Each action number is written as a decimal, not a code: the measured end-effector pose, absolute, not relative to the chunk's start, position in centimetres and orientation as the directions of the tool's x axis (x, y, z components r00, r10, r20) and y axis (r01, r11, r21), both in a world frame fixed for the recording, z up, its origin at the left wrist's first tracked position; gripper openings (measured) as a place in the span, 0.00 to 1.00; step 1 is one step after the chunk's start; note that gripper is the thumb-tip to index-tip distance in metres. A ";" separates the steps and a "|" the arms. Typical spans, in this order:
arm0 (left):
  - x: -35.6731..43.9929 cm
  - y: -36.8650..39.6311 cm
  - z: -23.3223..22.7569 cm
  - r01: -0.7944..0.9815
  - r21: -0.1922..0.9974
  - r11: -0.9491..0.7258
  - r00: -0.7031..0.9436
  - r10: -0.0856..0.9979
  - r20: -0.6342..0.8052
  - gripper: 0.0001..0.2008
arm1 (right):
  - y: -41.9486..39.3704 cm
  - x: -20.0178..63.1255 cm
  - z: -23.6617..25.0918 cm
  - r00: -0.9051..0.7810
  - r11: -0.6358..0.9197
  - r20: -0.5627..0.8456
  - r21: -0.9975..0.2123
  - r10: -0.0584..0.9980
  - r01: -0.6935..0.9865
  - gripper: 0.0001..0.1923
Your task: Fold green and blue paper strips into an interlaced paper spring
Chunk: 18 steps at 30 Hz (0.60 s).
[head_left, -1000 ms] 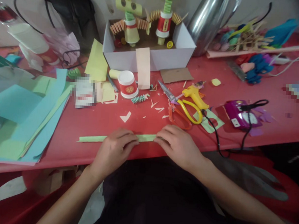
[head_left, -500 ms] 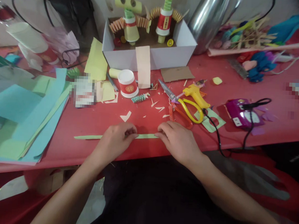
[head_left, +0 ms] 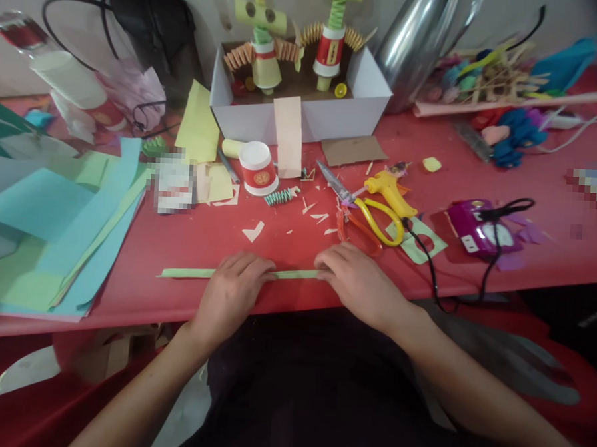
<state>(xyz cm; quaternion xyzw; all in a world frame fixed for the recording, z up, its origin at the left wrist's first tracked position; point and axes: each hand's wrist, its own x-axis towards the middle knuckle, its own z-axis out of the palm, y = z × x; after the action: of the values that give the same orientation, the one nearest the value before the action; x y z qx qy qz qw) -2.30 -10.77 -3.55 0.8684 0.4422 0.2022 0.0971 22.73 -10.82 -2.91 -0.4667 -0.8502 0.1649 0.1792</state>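
Paper sheets (head_left: 42,237): blue and green, stacked flat at the left end of the red worktop (head_left: 187,238).
Green strip (head_left: 190,272): long, narrow, lying flat along the near edge of the worktop; its left end is free, its middle and right end lie under the 2 hands.
Left hand (head_left: 235,290): palm down, fingers together and curled, pressing on the middle of the green strip.
Paper cup (head_left: 258,169): white with a red band, upturned, well behind the left hand.
White box (head_left: 304,110): open-topped, at the back of the worktop, holding 2 paper figures.
Right hand (head_left: 358,283): palm down, fingertips closed on the right end of the green strip.
Scissors (head_left: 364,210): yellow-handled, lying just behind the right hand.
Glue gun (head_left: 391,192): yellow, beside the scissors, its black cord running off the near edge.
Purple device (head_left: 483,230): farther right, well apart from both hands.
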 end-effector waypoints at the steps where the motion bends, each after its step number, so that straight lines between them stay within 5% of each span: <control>1: -2.6 -11.0 -3.7 0.711 0.337 -0.617 0.539 0.786 0.302 0.09 | -10.9 22.7 -2.8 -0.514 0.521 0.152 -0.457 0.844 0.721 0.04; 5: -3.4 -11.3 -3.9 0.684 0.259 -0.682 0.564 0.719 0.405 0.11 | -11.0 22.6 -2.7 -0.549 0.571 0.195 -0.448 0.813 0.688 0.09; 8: -3.8 -10.9 -3.3 0.680 0.131 -0.721 0.616 0.659 0.432 0.13 | -10.4 22.5 -3.0 -0.586 0.676 0.344 -0.275 0.733 0.684 0.12; 13: -4.1 -10.1 -2.3 0.622 -0.074 -0.779 0.763 0.582 0.282 0.15 | -8.9 21.9 -3.6 -0.726 0.776 0.419 0.076 0.545 0.626 0.13; 18: -3.7 -11.2 -2.0 0.651 -0.147 -0.745 0.759 0.636 0.138 0.20 | -9.9 21.6 -3.7 -0.708 0.728 0.386 0.123 0.591 0.675 0.13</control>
<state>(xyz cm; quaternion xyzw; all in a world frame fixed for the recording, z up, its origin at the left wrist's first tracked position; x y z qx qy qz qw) -3.66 -11.19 -2.01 0.9332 0.3448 0.0393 -0.0935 21.57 -9.93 -3.73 -0.3458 -0.9152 -0.1284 0.1624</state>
